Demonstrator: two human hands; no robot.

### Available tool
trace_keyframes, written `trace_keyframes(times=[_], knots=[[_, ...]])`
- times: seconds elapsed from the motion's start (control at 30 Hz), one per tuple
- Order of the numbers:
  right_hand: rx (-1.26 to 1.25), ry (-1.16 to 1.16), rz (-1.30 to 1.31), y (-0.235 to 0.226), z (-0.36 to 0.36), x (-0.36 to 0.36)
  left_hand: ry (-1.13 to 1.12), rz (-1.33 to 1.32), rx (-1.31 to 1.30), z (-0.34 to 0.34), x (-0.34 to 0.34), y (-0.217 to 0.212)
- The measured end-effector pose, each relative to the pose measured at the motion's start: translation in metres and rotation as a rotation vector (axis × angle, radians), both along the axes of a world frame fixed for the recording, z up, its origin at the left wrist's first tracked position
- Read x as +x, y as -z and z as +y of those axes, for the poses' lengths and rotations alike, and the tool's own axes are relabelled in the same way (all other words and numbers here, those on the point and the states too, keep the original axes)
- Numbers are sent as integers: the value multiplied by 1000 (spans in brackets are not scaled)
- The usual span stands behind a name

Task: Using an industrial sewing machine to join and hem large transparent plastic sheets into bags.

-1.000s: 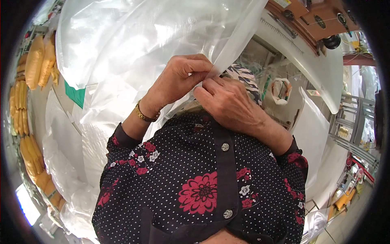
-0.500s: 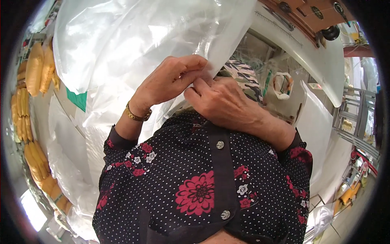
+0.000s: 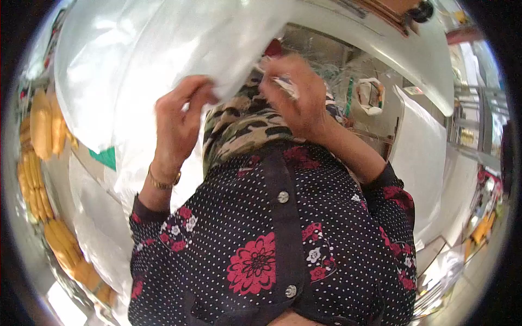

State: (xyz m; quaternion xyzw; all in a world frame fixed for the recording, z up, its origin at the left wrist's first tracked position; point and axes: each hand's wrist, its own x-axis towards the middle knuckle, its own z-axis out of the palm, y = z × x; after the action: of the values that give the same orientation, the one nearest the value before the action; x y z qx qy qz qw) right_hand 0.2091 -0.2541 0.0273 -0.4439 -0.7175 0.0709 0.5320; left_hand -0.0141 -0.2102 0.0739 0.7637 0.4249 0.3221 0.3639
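A large translucent plastic sheet (image 3: 163,43) spreads over the work surface and hangs toward my lap. At its near edge is my left hand (image 3: 179,117), wearing a gold watch, its thumb and fingertips pinched on the plastic; the tips are slightly blurred. My right hand (image 3: 298,92) is raised to the right, apart from the left one, over my camouflage-patterned apron or trousers (image 3: 244,122). Its fingers are curled and smeared by motion. Whitish scraps show beside them, but what they grip cannot be made out.
Bundles of yellow-orange filled bags (image 3: 41,179) line the left side. A white table edge (image 3: 402,60) curves along the right, below a brown machine base (image 3: 389,13). A small open white bag (image 3: 371,96) stands under it. Metal racks (image 3: 481,122) are at far right.
My hands were together at the sheet's edge and are now apart: the left lower and further left, the right up. The sheet's near edge has shifted left, uncovering more camouflage cloth.
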Motion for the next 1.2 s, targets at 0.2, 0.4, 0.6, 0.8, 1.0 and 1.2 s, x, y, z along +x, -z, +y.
trace_keyframes(times=[0.2,0.4,0.6,0.8,1.0,1.2], knots=[[-508,-138,380,24,117,-32,28,260,894,10,3,-85],[-107,6,406,-76,194,-156,590,663,713,-14,39,-129],[72,159,256,103,165,-142,511,574,712,2,33,-19],[-137,-27,-367,86,86,28,215,275,606,10,30,72],[231,-58,-583,-8,60,43,-72,66,74,-6,41,103],[249,-309,-891,5,57,40,-45,-114,-171,0,39,100]])
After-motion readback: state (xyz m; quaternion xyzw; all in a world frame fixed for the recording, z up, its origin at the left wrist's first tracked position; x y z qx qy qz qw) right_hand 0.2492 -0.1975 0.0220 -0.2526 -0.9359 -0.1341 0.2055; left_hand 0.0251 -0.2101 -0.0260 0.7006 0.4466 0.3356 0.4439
